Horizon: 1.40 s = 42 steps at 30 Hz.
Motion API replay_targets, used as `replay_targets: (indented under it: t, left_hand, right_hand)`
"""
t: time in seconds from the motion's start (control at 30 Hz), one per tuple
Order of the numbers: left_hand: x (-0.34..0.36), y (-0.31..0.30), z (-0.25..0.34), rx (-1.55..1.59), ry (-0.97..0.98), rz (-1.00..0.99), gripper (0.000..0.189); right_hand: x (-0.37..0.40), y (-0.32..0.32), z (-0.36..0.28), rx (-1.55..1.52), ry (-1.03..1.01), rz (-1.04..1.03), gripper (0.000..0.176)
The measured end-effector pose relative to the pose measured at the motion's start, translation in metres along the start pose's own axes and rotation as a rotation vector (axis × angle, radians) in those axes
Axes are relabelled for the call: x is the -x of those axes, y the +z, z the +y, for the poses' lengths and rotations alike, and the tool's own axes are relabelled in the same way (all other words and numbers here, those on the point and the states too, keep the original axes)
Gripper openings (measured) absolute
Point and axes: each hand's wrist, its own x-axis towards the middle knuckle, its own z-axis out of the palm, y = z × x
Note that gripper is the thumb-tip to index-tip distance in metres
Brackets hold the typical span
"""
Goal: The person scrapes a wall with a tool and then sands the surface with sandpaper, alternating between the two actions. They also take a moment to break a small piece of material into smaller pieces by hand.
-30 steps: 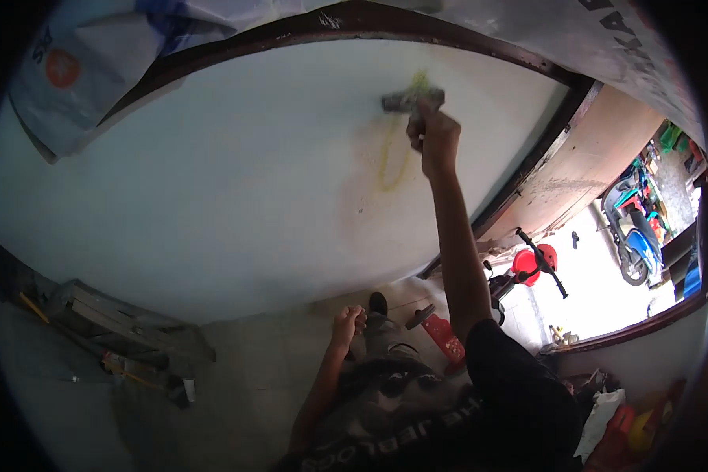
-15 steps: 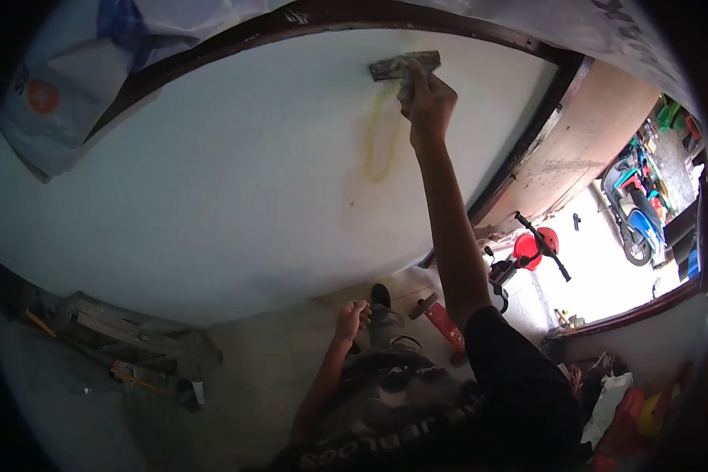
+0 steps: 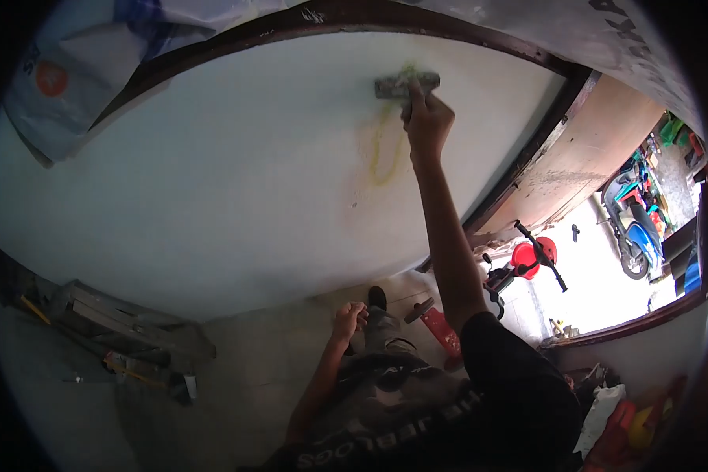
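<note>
My right hand (image 3: 430, 126) is raised at the end of an outstretched arm and grips a worn grey sanding block (image 3: 389, 86). Its long face lies against a white wall panel (image 3: 236, 173). Just below the block, a yellow looped mark (image 3: 381, 175) with a faint brownish stain shows on the panel; another yellowish smudge sits above it. Down near my waist, my left hand (image 3: 349, 321) is held with its fingers curled in. Whether anything is inside those fingers is hidden.
A dark wooden frame (image 3: 519, 169) borders the panel. Plastic sheeting (image 3: 71, 86) hangs at upper left. A wooden stepladder-like piece (image 3: 126, 322) lies at left. Right of my legs stand a red scooter (image 3: 440, 330) and a handlebar (image 3: 539, 256); beyond the doorway, a blue motorbike (image 3: 641, 240).
My right hand has slid the sanding block a short way down the wall, closer to the yellow loop. The left hand stays curled at my waist. The view has shifted slightly.
</note>
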Motion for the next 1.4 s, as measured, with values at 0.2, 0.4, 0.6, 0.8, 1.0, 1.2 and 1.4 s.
replay_targets:
  t: [0.2, 0.4, 0.6, 0.8, 1.0, 1.2, 1.4]
  left_hand:
    - [-0.012, -0.003, -0.001, 0.074, 0.026, 0.011, 0.026]
    - [-0.007, 0.005, 0.005, 0.019, 0.016, 0.013, 0.028]
    - [-0.010, -0.001, 0.004, 0.052, 0.046, 0.012, 0.029]
    - [-0.009, -0.002, 0.004, 0.045, 0.051, 0.030, 0.030]
    - [-0.005, -0.005, -0.003, 0.005, 0.049, 0.036, 0.030]
    - [0.005, -0.010, -0.004, 0.054, 0.039, 0.070, 0.030]
    - [0.007, -0.022, -0.015, 0.102, 0.087, 0.067, 0.032]
  right_hand:
    - [0.009, -0.006, 0.011, -0.011, -0.051, 0.008, 0.041]
    - [-0.010, -0.005, -0.006, -0.063, -0.036, -0.084, 0.043]
    - [0.021, -0.019, 0.045, 0.035, 0.062, -0.107, 0.043]
    - [0.052, -0.041, 0.106, 0.173, 0.086, -0.117, 0.044]
    - [0.087, -0.058, 0.150, 0.304, 0.186, -0.078, 0.046]
    - [0.107, -0.070, 0.174, 0.428, 0.243, -0.061, 0.045]
    - [0.134, -0.070, 0.149, 0.168, 0.383, -0.070, 0.045]
